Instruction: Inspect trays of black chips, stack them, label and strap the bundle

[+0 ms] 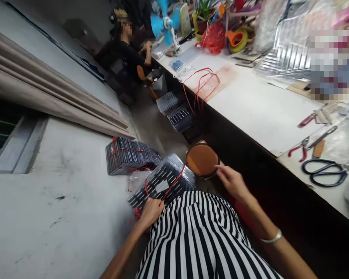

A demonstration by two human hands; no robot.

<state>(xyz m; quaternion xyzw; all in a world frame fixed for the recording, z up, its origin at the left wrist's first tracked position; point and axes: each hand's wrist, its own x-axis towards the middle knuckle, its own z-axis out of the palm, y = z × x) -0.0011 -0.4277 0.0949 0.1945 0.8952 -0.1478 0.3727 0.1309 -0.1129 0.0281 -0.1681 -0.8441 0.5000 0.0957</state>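
Observation:
My left hand [152, 210] is closed at the red strap of a tied bundle of dark-and-white trays in clear plastic [169, 180]. The bundle hangs or rests against my striped clothing, tilted. My right hand [232, 181] reaches toward a round brown stool [201, 159]. Its index finger lies stretched out at the stool's right rim, and the other fingers are loosely bent. Whether that finger touches the rim I cannot tell. Behind the held bundle, a second red-strapped bundle [130, 155] stands against the wall.
A long white table [250, 112] runs along the right, with scissors [324, 172], pliers [301, 149] and loops of red strap [206, 83] on it. Stacked trays [178, 116] stand beside the table's edge. A person [130, 54] sits at the far end near a blue fan [167, 23].

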